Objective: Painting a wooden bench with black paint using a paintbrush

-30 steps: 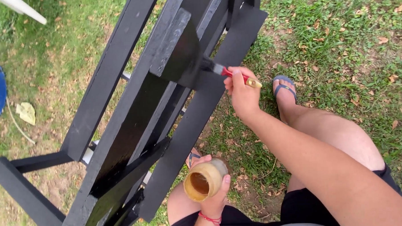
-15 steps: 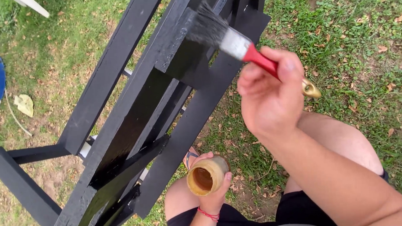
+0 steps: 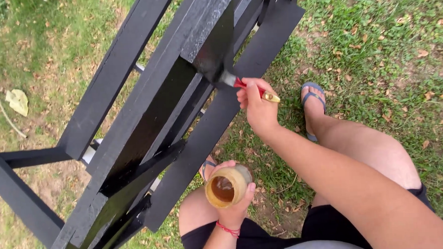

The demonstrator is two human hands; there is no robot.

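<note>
The right hand (image 3: 257, 106) grips a red-handled paintbrush (image 3: 239, 83), bristles up-left against the black wooden frame (image 3: 147, 107). Below, nearer the body, the left hand (image 3: 234, 207) holds a small open jar (image 3: 224, 187).

One container in view: small round open jar (image 3: 226, 186), tan-yellow wall, brown liquid inside, at 6 o'clock, gripped in left hand (image 3: 232, 207). No labels, signs, screens seen.

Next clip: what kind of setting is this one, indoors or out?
Outdoors, probably a yard or garden: patchy grass strewn with dry leaves, bare soil underfoot, and a black-painted wooden frame standing on the ground, where the right hand brushes it.
</note>
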